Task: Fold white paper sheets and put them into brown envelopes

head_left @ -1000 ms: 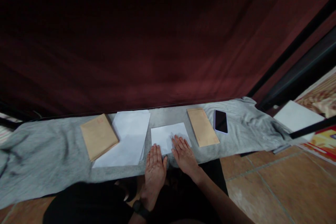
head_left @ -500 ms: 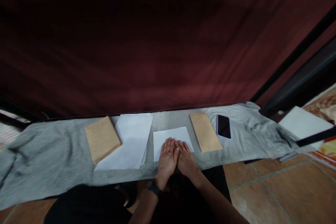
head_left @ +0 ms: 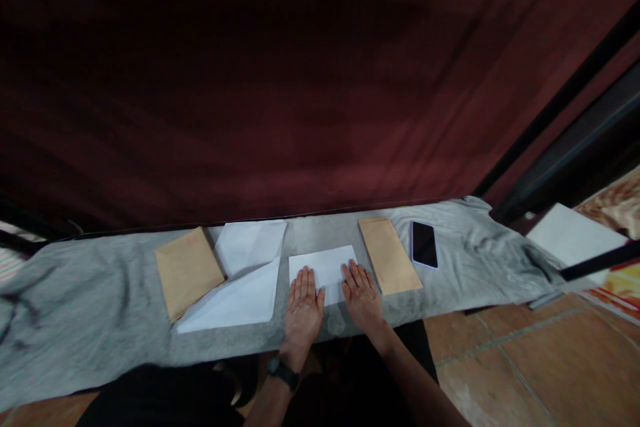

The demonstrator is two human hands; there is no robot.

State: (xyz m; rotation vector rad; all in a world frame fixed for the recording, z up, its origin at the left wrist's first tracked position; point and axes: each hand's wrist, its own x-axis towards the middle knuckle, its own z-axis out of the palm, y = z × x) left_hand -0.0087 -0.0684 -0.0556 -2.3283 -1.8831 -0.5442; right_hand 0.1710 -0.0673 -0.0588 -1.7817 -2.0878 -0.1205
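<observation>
A folded white sheet (head_left: 324, 264) lies on the grey cloth (head_left: 100, 307) straight in front of me. My left hand (head_left: 303, 307) rests flat on its near left part, fingers stretched out. On the near right part my right hand (head_left: 363, 296) also lies flat and open. A small gap separates the two hands. Left of them lies a stack of white paper (head_left: 243, 280) whose top sheet is partly lifted or creased. A brown envelope (head_left: 388, 255) lies just right of my right hand, and another brown envelope (head_left: 186, 269) lies at the left.
A dark phone (head_left: 424, 244) lies face up beside the right envelope. A dark red curtain (head_left: 300, 80) hangs behind the cloth. White paper (head_left: 570, 235) and a black bar (head_left: 600, 259) are at the far right. Tiled floor (head_left: 525, 360) shows at the lower right.
My hands, side by side in the sheet's middle half a second ago, have slid apart toward its left and right edges. The top sheet of the left paper stack now looks creased.
</observation>
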